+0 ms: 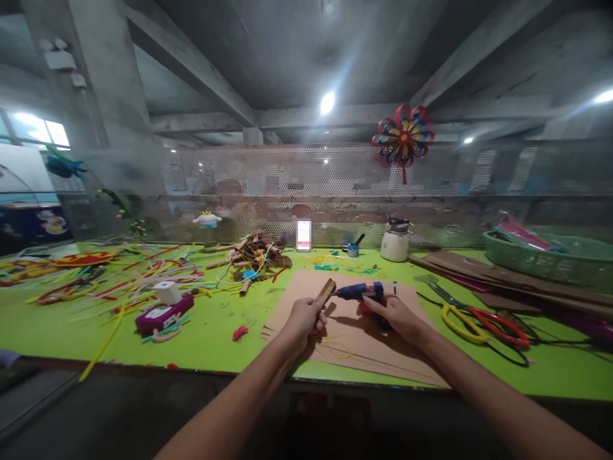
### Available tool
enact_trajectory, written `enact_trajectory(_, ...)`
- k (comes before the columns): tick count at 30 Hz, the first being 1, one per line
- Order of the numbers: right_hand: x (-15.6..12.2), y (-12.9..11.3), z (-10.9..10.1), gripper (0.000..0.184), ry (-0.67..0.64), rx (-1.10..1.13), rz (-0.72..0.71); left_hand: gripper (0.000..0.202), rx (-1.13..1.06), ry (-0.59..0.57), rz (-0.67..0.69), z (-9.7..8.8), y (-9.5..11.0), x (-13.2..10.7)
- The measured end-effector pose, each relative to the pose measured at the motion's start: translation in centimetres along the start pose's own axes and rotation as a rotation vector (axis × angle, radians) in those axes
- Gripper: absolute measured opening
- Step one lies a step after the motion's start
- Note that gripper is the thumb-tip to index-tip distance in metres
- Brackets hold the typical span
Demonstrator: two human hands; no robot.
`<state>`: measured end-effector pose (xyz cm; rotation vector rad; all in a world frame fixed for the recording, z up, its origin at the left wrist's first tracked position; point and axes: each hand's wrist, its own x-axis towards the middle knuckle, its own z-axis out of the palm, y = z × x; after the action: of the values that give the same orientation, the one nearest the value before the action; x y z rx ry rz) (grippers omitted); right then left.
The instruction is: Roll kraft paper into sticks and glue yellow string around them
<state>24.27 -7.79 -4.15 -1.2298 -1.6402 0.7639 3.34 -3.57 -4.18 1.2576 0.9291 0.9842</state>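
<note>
My left hand (306,317) is closed around a small brown strip, seemingly cardboard (326,291), tilted up to the right. In my right hand (395,316) is a dark blue glue gun (359,291), its fingers wrapped round the grip. The gun's nozzle points left and comes close to the strip; whether they touch I cannot tell. Beneath both hands lie stacked sheets of brown kraft paper or card (306,287). Thin yellow strands (342,348) rest on the top sheet. My fingertips on the gun are partly hidden.
Red-and-yellow-handled scissors (462,322) lie right of the sheets, near flat cardboard (460,268) and a green basket (550,255). Leftward are a purple power strip (164,313), scattered pipe cleaners (138,271) and a heap of brown rolls (253,252). A phone (304,235) and white jar (395,244) stand behind.
</note>
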Motion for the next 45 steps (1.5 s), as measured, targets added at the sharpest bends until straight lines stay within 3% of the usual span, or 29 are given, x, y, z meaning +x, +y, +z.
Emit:
enact_trajectory(16, 0.7, 1.0, 0.0, 0.046, -0.012, 0.020, 0.011, 0.028, -0.047, -0.037, -0.013, 0.1, 0.6, -0.5)
enact_trajectory(45, 1.0, 1.6, -0.2, 0.047, 0.125, 0.017, 0.046, 0.019, -0.090, -0.010, -0.020, 0.4, 1.1, -1.1)
